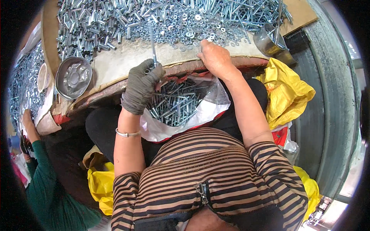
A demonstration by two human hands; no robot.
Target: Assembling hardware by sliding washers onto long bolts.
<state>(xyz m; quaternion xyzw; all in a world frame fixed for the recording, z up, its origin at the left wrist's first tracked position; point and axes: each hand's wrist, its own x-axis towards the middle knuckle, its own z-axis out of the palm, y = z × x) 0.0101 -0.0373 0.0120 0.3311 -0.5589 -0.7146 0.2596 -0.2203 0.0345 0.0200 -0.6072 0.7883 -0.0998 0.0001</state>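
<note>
Tabletop under outstretched right hand

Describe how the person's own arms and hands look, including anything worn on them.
The left hand wears a dark grey, wrinkled fabric glove reaching the wrist; a slim, pale silvery bangle circles that forearm. The right hand is bare, with no glove or bangle visible. Both arms have tan-and-black striped sleeves ending near the elbows.

Rod: silver-grey. Glove: dark grey. Fasteners at 12 o'clock: bluish silver. Tabletop: off-white. Shirt at 6 o'clock: tan with black stripes. Sack at 3 o'clock: yellow. Sleeve at 8 o'clock: dark green.
</note>
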